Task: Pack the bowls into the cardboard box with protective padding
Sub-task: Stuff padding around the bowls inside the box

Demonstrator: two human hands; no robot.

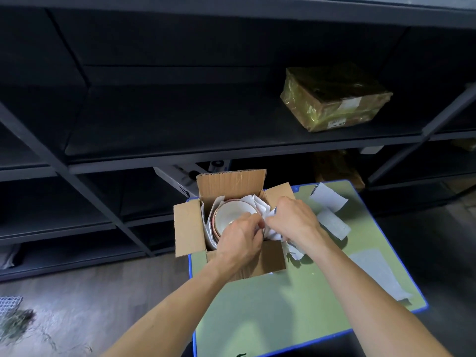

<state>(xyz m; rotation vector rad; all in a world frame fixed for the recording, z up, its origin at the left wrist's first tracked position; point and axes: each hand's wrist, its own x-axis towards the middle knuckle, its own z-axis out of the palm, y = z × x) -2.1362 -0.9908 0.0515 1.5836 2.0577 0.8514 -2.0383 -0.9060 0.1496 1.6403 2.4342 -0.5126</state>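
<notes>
An open cardboard box (189, 228) stands at the far left corner of the green desk (283, 305), flaps up. Stacked bowls (229, 215) sit in its left half, wrapped round with white padding (260, 206). My left hand (240, 238) reaches in over the near wall, fingers curled and pinching the padding at the top bowl's rim. My right hand (293, 217), just beside it, grips the crumpled padding along the box's right side. Loose padding sheets (332, 222) lie near the desk's right edge. A wrapped parcel (334, 99) rests on the dark shelf (180, 124) beyond.
</notes>
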